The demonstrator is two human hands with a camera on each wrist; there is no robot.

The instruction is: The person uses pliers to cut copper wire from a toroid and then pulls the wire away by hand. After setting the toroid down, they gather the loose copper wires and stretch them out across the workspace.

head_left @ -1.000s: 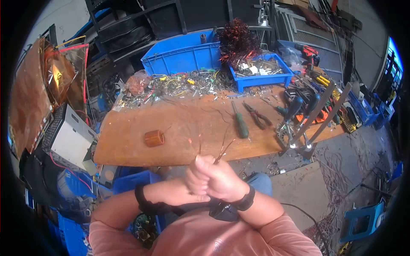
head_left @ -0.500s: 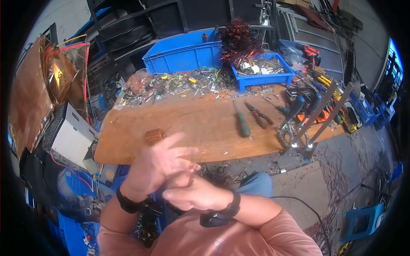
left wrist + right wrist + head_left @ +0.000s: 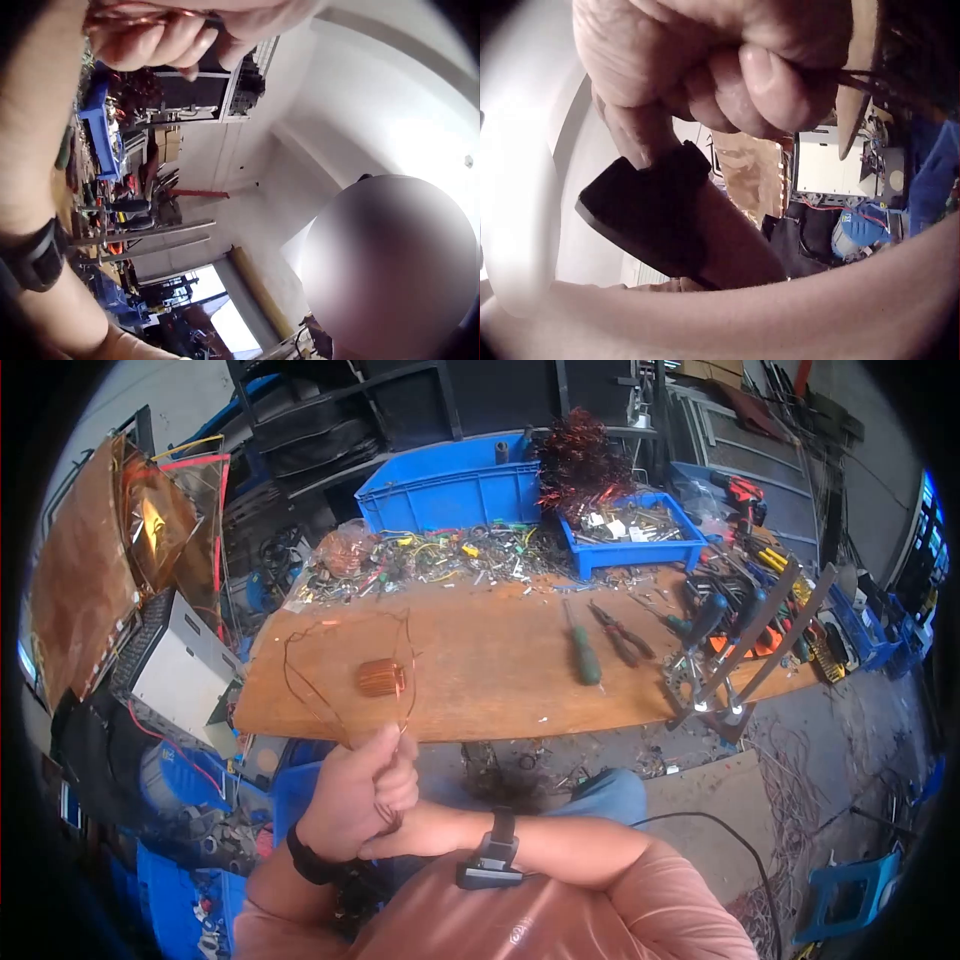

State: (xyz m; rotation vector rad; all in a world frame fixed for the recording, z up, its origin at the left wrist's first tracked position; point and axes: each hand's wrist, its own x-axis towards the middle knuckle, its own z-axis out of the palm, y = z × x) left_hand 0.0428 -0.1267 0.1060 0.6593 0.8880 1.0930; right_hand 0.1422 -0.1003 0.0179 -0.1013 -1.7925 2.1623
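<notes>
In the head view my left hand [image 3: 348, 800] grips bent copper wire [image 3: 411, 680], its thumb pressed on top of the curled fingers. The wire rises from the fist in a wide, thin loop over the front of the wooden table [image 3: 490, 680]. My right hand [image 3: 425, 828] lies against the underside of the left fist and holds the lower strands; most of its fingers are hidden. Copper strands [image 3: 142, 16] also show across the curled fingers in the left wrist view. Seen through the loop, a wound copper coil [image 3: 376, 678] lies on the table.
A green-handled screwdriver [image 3: 583, 650] and pliers [image 3: 622, 635] lie right of centre. Scrap pieces [image 3: 430, 560] heap along the back, before a large blue bin [image 3: 450, 495] and a small blue crate [image 3: 640, 555]. A metal stand [image 3: 735, 650] with upright bars occupies the right end.
Both hands have shifted left. The left hand, spread half a second ago, now grips the wire, and the wire loop stands up above it. The view has turned slightly; the coil stays on the table.
</notes>
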